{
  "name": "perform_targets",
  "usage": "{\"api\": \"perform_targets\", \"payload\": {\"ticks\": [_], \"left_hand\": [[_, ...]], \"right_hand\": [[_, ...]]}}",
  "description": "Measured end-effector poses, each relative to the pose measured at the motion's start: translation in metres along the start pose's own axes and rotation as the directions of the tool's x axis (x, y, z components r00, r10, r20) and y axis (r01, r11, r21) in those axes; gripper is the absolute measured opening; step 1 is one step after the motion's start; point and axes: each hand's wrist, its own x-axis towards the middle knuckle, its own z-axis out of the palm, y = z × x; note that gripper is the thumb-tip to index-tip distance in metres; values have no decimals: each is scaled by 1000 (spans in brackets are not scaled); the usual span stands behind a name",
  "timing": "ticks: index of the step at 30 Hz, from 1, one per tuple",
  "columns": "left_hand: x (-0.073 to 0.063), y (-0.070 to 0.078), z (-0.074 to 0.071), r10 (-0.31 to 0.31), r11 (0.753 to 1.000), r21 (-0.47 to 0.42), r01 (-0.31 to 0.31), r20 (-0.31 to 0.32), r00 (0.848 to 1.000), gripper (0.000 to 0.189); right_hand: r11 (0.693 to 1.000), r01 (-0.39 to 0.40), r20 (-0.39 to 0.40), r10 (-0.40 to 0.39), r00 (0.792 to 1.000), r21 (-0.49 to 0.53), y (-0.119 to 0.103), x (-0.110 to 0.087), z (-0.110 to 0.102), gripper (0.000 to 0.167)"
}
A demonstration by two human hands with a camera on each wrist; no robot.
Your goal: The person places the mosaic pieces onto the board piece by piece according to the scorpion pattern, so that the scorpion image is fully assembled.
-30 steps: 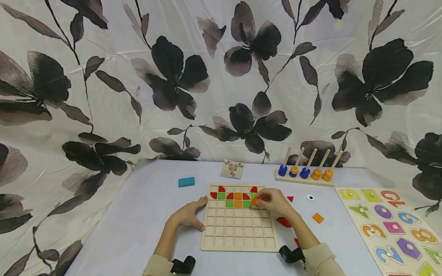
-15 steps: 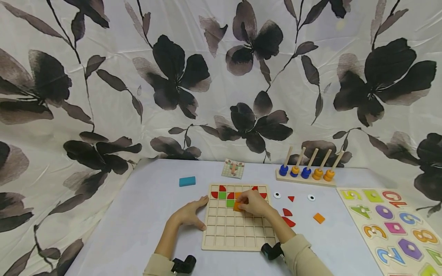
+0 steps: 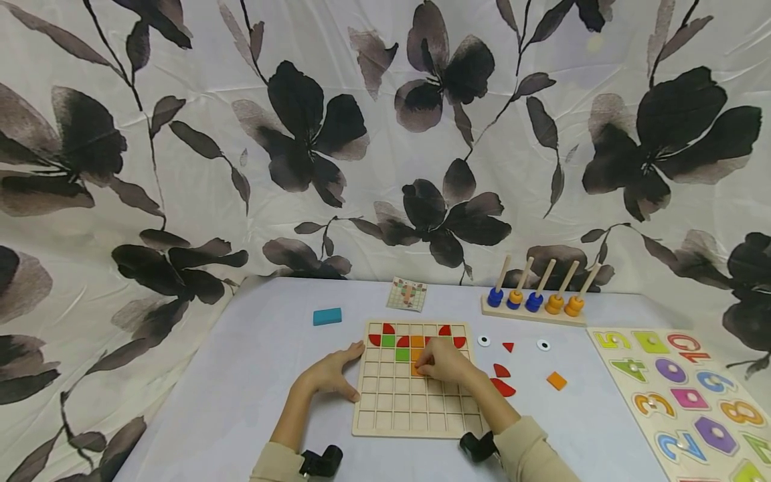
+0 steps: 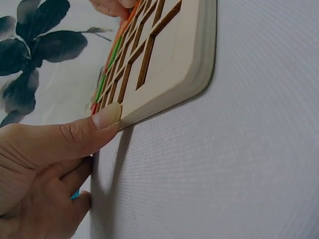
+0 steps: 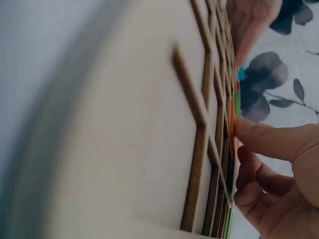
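In the head view, my right hand [image 3: 447,363] pinches an orange square tile [image 3: 416,369] at the third row of the wooden grid board [image 3: 415,425], just below other orange tiles [image 3: 417,342] in that column. Green tiles [image 3: 402,354] and red quarter-round tiles [image 3: 375,340] fill cells in the top two rows; my hand hides some of the cells on the right. Spread along the board's left edge is my left hand [image 3: 328,373]. Its thumb [image 4: 107,117] touches the side of the board in the left wrist view.
Right of the board lie red pieces [image 3: 502,387], white eye discs [image 3: 543,345] and an orange square [image 3: 557,381]. Behind the board are a pattern card [image 3: 406,294], a blue block [image 3: 327,316] and a peg stacker [image 3: 533,313]. A number puzzle board [image 3: 680,395] covers the right side.
My right hand has carried the orange tile left across the board, then slightly down to the third row of the middle column. My left hand stays at the board's edge.
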Motion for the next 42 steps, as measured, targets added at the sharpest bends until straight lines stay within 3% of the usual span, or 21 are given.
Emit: {"api": "perform_targets", "payload": {"ticks": [7, 15, 18, 22, 25, 29, 36, 42], "left_hand": [[-1, 0, 0, 1, 1000, 5, -1, -5, 1000, 100], [0, 0, 0, -2, 1000, 16, 2, -2, 1000, 100], [0, 0, 0, -1, 1000, 26, 1, -3, 1000, 99], [-1, 0, -1, 4, 999, 37, -4, -1, 1000, 99], [-1, 0, -1, 7, 999, 35, -7, 0, 1000, 99], [-1, -1, 0, 12, 1000, 25, -12, 1, 1000, 99], [-1, -1, 0, 8, 1000, 25, -8, 0, 1000, 98], [-1, -1, 0, 13, 1000, 22, -13, -2, 1000, 98]], "right_hand": [[999, -19, 14, 18, 1000, 27, -2, -13, -4, 4], [995, -75, -71, 79, 994, 64, 25, -51, -34, 9], [984, -168, -106, 172, 979, 53, 37, -67, -46, 14], [956, -291, -154, 291, 944, 20, 51, -86, -56, 21], [942, -336, -144, 335, 931, 16, 57, -96, -59, 24], [932, -360, -108, 363, 926, 48, 62, -101, -59, 22], [930, -361, -133, 367, 921, 70, 62, -98, -59, 15], [918, -364, -88, 380, 921, 161, 62, -96, -62, 15]]}}
